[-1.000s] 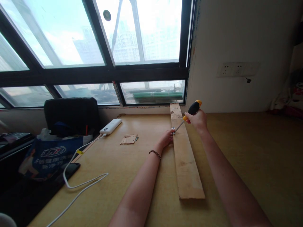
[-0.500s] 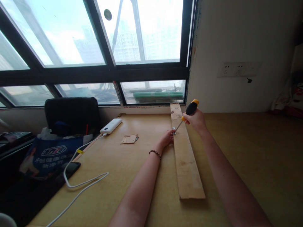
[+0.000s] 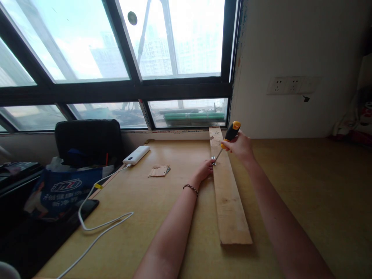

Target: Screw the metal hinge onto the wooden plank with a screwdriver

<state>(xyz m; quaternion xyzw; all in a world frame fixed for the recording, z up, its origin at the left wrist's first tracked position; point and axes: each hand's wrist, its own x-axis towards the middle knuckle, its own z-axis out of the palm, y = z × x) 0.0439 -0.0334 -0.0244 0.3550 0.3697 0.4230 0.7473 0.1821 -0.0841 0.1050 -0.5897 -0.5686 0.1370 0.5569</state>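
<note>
A long wooden board [image 3: 231, 205] lies lengthwise on the table, its far end near the window. At its left edge sits a small shiny metal hinge-like piece [image 3: 213, 160]. My left hand [image 3: 205, 169] is closed on that piece, pressing it against the board's edge; some fingers are hidden. My right hand [image 3: 240, 146] grips a black-and-yellow screwdriver [image 3: 231, 131] near the lower part of its handle. The screwdriver slants down to the left, its tip at the metal piece. Whether a screw is under the tip is too small to tell.
On the table [image 3: 162, 224], left of the board, lies a cardboard scrap [image 3: 158, 171] with small screws at its edge. A white power bank [image 3: 136, 155] trails a white cable [image 3: 106, 224]. Beyond the left edge are a black chair [image 3: 88, 135] and a blue bag [image 3: 66, 190].
The screwdriver's handle has tipped slightly left and become more upright, with my right hand's fingers shifting on it. My left hand and the board stay where they were.
</note>
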